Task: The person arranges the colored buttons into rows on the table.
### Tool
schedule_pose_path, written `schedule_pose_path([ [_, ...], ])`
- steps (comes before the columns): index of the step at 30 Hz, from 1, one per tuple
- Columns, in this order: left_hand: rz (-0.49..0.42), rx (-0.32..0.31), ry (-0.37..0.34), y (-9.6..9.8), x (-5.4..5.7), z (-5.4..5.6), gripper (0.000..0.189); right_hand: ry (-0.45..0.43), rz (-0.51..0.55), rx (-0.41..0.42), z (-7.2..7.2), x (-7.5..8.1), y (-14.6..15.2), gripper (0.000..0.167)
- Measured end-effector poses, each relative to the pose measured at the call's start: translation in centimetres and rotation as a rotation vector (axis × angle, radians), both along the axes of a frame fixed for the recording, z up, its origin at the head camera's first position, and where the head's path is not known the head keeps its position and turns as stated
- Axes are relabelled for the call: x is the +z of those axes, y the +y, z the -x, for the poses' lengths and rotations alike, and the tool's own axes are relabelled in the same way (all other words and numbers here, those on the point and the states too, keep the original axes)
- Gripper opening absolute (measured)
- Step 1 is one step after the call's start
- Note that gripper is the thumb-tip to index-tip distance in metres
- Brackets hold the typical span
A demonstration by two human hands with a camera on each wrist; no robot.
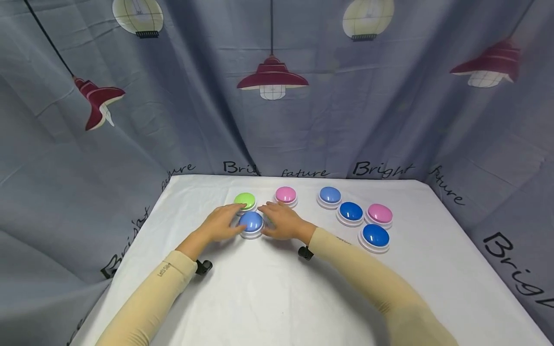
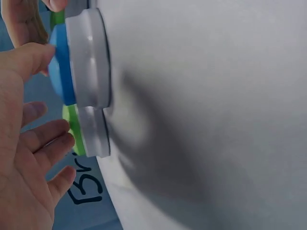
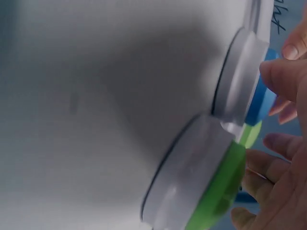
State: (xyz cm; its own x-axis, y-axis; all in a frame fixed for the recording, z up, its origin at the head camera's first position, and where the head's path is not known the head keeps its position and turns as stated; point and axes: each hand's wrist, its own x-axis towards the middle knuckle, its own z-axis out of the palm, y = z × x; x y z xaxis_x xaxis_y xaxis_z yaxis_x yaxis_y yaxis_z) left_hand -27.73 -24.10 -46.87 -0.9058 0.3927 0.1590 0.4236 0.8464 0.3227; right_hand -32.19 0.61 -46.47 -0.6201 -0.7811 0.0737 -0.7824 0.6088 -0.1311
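My left hand (image 1: 222, 222) reaches in from the left, fingers spread and relaxed, its thumb right at the edge of a blue-domed push button (image 1: 251, 222) with a white base. From the right my right hand (image 1: 283, 220) hovers with loosely extended fingers, its thumb also at the blue dome (image 3: 263, 98) in the right wrist view. Behind the blue button stands a green button (image 1: 245, 200), near the left fingertips. Another green button (image 3: 192, 177) shows large in the right wrist view, mostly hidden under the right hand in the head view.
A pink button (image 1: 285, 194) stands just behind the right hand. Farther right are a lighter blue button (image 1: 330, 195), two darker blue buttons (image 1: 350, 211) and a second pink one (image 1: 379, 214). A white cloth (image 1: 242, 298) covers the table; a printed curtain (image 1: 277, 134) hangs behind.
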Motion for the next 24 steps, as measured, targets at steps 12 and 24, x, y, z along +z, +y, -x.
schedule_pose_path([
  [12,-0.06,-0.017,-0.057,0.4,-1.4,-0.3,0.075,-0.007,-0.036,-0.003,-0.5,-1.1,-1.7,0.074],
  [24,-0.149,-0.114,-0.075,0.2,-1.8,-1.7,0.074,0.014,0.003,0.049,-2.2,-1.4,-0.5,0.072],
])
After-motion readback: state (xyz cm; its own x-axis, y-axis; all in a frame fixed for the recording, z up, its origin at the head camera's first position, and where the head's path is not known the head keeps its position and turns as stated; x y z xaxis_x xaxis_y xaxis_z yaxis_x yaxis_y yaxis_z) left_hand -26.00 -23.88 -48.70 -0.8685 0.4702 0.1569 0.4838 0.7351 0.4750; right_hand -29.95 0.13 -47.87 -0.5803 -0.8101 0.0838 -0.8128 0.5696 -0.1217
